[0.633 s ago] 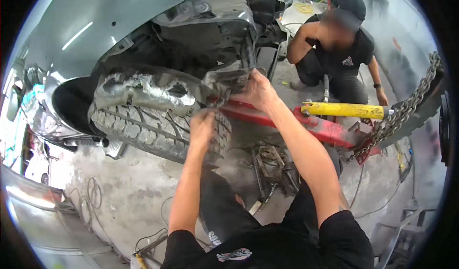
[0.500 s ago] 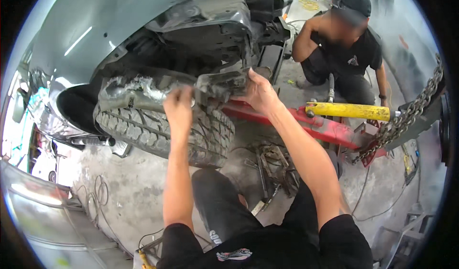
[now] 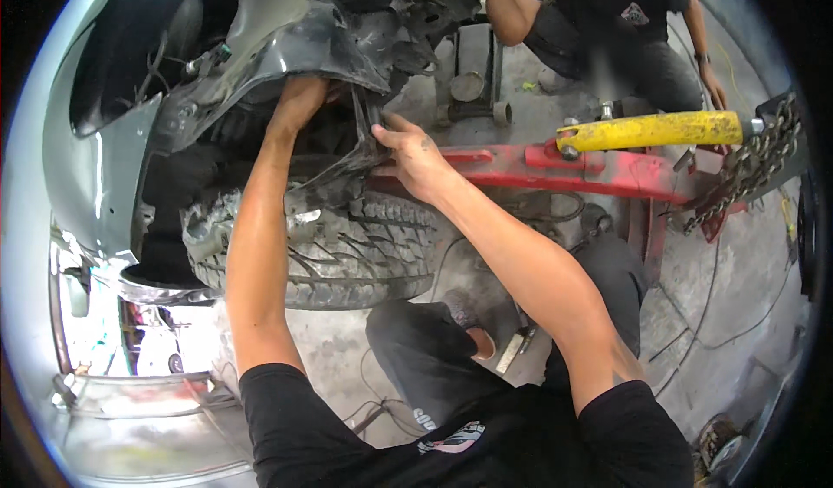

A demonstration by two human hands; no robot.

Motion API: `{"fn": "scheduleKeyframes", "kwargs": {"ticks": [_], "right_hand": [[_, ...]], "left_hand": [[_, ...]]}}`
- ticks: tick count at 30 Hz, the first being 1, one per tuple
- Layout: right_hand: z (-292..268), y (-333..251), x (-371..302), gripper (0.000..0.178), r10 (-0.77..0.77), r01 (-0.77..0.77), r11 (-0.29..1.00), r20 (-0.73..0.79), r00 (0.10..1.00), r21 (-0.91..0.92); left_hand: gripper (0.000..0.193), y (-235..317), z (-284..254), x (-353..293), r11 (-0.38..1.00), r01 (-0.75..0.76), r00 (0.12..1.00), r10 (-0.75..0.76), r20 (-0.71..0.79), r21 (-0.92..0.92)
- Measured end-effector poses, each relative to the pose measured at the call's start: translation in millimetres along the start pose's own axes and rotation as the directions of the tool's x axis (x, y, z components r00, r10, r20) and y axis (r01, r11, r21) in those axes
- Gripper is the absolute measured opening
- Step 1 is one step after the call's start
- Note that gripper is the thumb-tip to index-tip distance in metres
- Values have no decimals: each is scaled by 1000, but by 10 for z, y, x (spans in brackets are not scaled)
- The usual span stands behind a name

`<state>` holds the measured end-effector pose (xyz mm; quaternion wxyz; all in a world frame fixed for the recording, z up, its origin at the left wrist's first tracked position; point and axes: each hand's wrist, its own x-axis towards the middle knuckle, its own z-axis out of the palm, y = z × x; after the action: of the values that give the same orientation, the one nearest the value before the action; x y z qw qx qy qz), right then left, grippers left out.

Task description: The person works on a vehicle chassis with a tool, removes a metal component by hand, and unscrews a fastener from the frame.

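My left hand reaches up into the wheel well under the torn edge of the car's grey body panel. Its fingers are hidden behind that panel. To its right, my right hand grips the edge of a thin black plastic liner, thumb up against the rim. The liner hangs in the wheel well above a muddy tyre with deep tread. Dust and scuffs cover the tyre's upper side.
A red steel beam runs right from the tyre, with a yellow cylinder and a chain above it. Another person crouches at the far right. Cables and tools lie on the concrete floor around my knees.
My view has shifted closer over the wheel well. My left hand has moved from above the tyre up into the well. My right hand still grips the black plastic piece, now upright.
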<state>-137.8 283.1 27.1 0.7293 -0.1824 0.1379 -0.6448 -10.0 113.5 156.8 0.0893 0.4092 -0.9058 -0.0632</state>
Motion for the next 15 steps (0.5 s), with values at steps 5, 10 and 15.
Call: {"fn": "scheduleKeyframes", "kwargs": {"ticks": [5,10,15], "right_hand": [[-30,-73,29,55,-93,94,974,11,996,-205],[5,-129,-111,57,6,-7,974,-4,1000,-228],[-57,-53,5,66,-84,98,977,78,993,-188]], "left_hand": [[30,149,-3,-44,991,71,991,-83,-106,-114],[25,271,74,-9,815,173,967,-246,-61,-553],[29,329,181,-74,730,176,952,-296,-73,-661]]}}
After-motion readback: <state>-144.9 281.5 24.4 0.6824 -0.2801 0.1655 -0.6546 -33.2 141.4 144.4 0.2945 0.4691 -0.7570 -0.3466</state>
